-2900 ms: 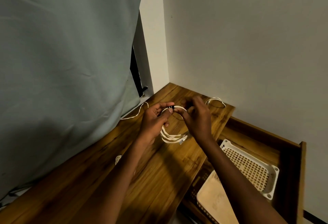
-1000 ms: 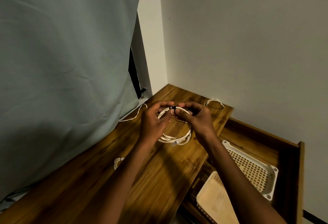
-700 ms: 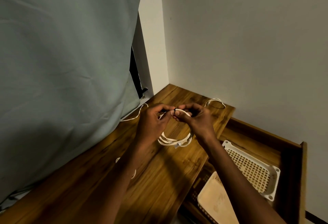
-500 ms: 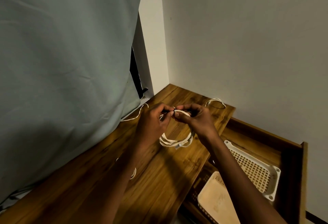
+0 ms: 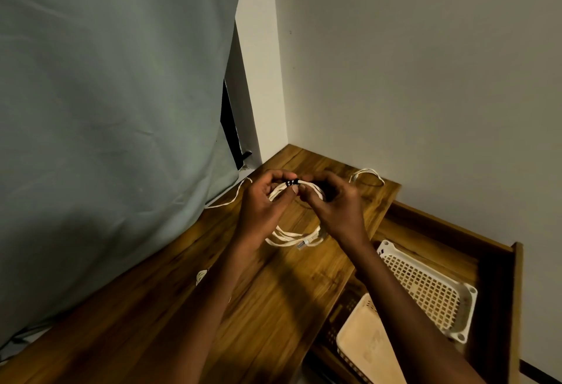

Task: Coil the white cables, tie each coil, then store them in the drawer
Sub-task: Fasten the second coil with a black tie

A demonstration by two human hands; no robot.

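Observation:
A coiled white cable (image 5: 292, 239) hangs a little above the wooden tabletop (image 5: 273, 307), held up between both hands. A black tie (image 5: 291, 183) is wrapped around the top of the coil. My left hand (image 5: 263, 206) pinches the coil just left of the tie. My right hand (image 5: 336, 206) pinches it just right of the tie. A second white cable (image 5: 366, 174) lies loose near the table's far right corner. Another white cable (image 5: 231, 198) trails along the curtain's edge. A small white coil (image 5: 200, 275) peeks out beside my left forearm. The open wooden drawer (image 5: 498, 292) stands at the right.
Inside the drawer lie a white perforated basket (image 5: 425, 289) and a beige basket (image 5: 365, 344). A grey-green curtain (image 5: 106, 125) hangs along the table's left side. Plain walls close off the corner behind.
The hands have kept working at the top of the coil; the black tie now shows plainly wrapped around the strands. The coil hangs in much the same place.

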